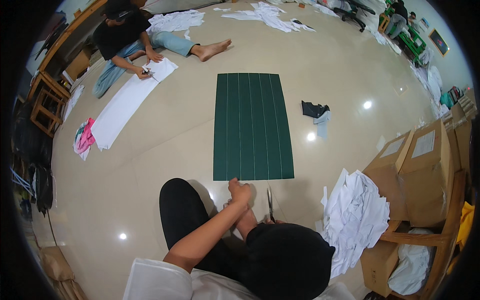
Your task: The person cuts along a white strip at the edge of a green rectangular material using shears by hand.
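Observation:
A dark green sheet (252,127) with several pale lengthwise lines lies flat on the floor ahead of me. At its near edge, towards the left corner, my left hand (240,192) is closed, fingertips on the edge. Scissors (270,200) point away from me just short of that edge, blades apart from the sheet. My right hand (280,221) is at their handles, mostly hidden behind my dark-clad knee (285,255). My bare foot (246,222) shows under the left forearm.
White cloth scraps (355,220) are heaped to my right, beside cardboard boxes (425,170) and a wooden frame (415,237). Dark and grey scraps (316,111) lie right of the sheet. At far left another person (122,37) sits cutting a long white cloth (127,107).

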`<action>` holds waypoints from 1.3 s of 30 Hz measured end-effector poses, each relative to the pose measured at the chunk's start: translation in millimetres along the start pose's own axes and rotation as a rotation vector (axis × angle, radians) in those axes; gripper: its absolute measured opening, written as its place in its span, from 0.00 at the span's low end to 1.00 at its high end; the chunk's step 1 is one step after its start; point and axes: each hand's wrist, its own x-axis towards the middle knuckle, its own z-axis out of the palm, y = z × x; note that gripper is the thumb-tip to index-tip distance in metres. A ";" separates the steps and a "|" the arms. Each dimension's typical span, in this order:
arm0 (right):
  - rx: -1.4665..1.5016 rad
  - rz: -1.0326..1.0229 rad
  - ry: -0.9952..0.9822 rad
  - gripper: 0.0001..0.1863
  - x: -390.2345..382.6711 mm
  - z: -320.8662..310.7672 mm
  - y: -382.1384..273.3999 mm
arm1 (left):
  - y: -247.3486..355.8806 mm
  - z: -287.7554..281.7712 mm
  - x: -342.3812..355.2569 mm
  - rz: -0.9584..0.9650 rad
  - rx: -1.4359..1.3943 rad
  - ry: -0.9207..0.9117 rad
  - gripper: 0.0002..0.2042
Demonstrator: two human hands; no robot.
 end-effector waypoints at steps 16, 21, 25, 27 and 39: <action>0.471 0.180 0.045 0.25 16.3 -29.3 -13.3 | 42.5 -19.9 -12.3 -0.502 -0.536 -0.439 0.11; 0.411 0.141 0.094 0.26 23.1 -32.5 -17.6 | 49.6 -3.1 -9.2 -0.518 -0.519 -0.384 0.12; 0.404 0.143 0.124 0.27 25.1 -29.3 -26.3 | 47.4 -0.8 -5.8 -0.487 -0.408 -0.343 0.13; 0.404 0.138 0.128 0.27 26.7 -29.7 -28.3 | 48.3 0.9 -6.6 -0.459 -0.360 -0.339 0.13; 0.347 0.149 0.143 0.26 32.1 -34.0 -42.1 | 50.2 4.6 -8.9 -0.386 -0.295 -0.329 0.13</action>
